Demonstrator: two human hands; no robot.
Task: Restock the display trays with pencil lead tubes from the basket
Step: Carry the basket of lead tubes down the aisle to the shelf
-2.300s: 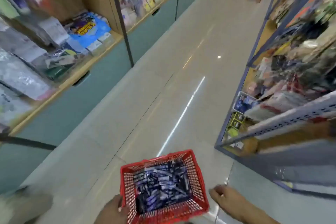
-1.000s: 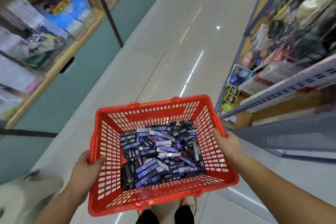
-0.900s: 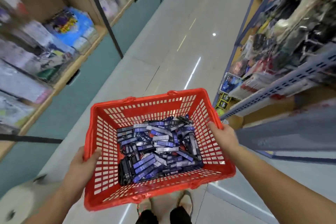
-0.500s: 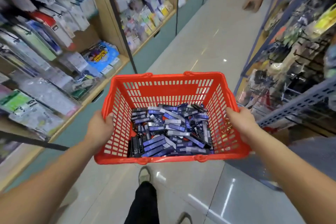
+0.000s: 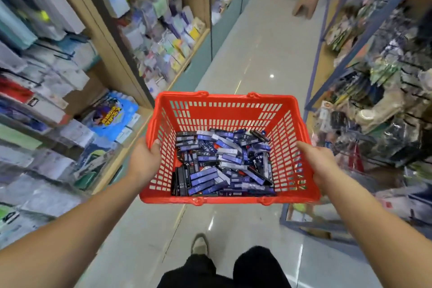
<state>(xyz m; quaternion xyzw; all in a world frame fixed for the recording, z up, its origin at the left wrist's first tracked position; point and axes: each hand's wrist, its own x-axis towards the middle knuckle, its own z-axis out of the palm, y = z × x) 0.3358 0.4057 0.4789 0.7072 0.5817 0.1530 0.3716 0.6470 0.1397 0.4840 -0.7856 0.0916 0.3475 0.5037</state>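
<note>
A red plastic basket [image 5: 224, 110] hangs in front of me at waist height, level and clear of the floor. Its bottom is covered by a loose heap of several blue, black and silver pencil lead tubes [image 5: 222, 163]. My left hand [image 5: 143, 161] grips the basket's left rim, thumb over the top edge. On the opposite rim, my right hand [image 5: 319, 161] holds on the same way. No display tray shows up clearly in the head view.
I stand in a shop aisle with a glossy grey floor [image 5: 264, 54]. Wooden shelving [image 5: 112, 37] packed with hanging stationery lines the left. A blue metal rack [image 5: 332, 58] of goods lines the right. A brown stool [image 5: 307, 0] stands far down the aisle.
The basket went from resting low on the floor to being lifted in both hands. It rose to waist height, and my view tilted up along the aisle.
</note>
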